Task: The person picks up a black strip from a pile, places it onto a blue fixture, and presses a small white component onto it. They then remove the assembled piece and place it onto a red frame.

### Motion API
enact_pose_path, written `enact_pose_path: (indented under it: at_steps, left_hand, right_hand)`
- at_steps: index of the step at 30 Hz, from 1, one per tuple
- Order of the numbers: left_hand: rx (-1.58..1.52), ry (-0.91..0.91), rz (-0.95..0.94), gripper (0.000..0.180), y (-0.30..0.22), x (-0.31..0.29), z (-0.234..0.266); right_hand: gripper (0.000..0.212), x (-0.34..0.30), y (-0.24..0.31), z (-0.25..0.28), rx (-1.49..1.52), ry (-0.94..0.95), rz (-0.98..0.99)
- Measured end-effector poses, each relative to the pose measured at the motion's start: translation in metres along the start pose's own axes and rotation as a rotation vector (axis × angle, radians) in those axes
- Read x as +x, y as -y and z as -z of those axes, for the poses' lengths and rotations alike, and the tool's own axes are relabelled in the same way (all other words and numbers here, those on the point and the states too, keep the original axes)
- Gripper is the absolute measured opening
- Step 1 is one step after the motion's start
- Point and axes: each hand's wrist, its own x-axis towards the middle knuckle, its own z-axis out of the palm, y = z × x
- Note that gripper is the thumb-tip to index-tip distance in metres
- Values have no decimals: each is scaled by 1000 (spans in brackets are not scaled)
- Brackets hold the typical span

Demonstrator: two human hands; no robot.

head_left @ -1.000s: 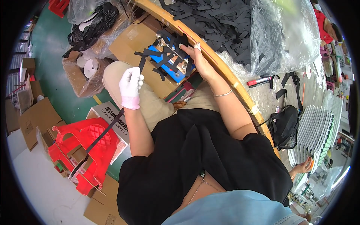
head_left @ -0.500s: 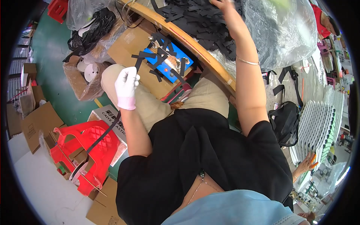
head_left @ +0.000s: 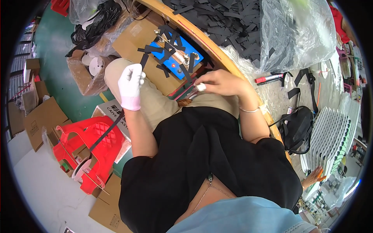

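Note:
My left hand [head_left: 130, 84], in a white glove with a pink cuff, pinches a black webbing strap [head_left: 107, 134]. The strap runs back under my forearm to a white reel [head_left: 81, 170] on a rod through an overturned red stool [head_left: 105, 149]. A short end of it sticks up past my fingers. My right hand [head_left: 223, 83] is bare except for a white fingertip cover; its fingers are slightly bent and apart, with nothing visible in them. It hovers above my lap, near a blue box-shaped device [head_left: 169, 70] with metal fittings, strewn with cut black strips [head_left: 189, 64].
Beyond the wooden table edge [head_left: 217, 54] lies a large heap of black strips [head_left: 223, 25] beside clear plastic sheeting [head_left: 297, 39]. A red marker [head_left: 268, 79] and a black bag [head_left: 298, 130] lie at right. Another person's hand [head_left: 311, 178] touches white stacked panels [head_left: 328, 136].
My right hand has come back from the strip heap to near the blue device. My left hand stays in place, holding the strap.

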Motion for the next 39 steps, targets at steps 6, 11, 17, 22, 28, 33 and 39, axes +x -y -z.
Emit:
enact_pose_path:
  at_steps: [6,11,17,22,28,33,39]
  left_hand:
    - [-4,2,7,14,2,-5,2]
    - [-4,-6,16,14,8,-10,10]
    - [15,15,38,14,10,-11,6]
    - [48,7,11,15,9,-6,13]
    - [43,58,-20,15,-14,-5,0]
    - [14,66,-73,15,-20,-3,-6]
    - [59,25,1,14,-7,0,-1]
  right_hand:
    - [32,40,-50,-49,584,-75,-76]
    - [33,35,-44,-43,860,-73,-286]
    - [35,35,-36,-36,810,-78,-347]
    - [31,12,7,2,219,-119,26]
    - [26,5,59,109,389,-616,45]
    - [33,22,18,130,-470,-1153,-75]
    - [26,23,-44,124,-222,-1425,27]
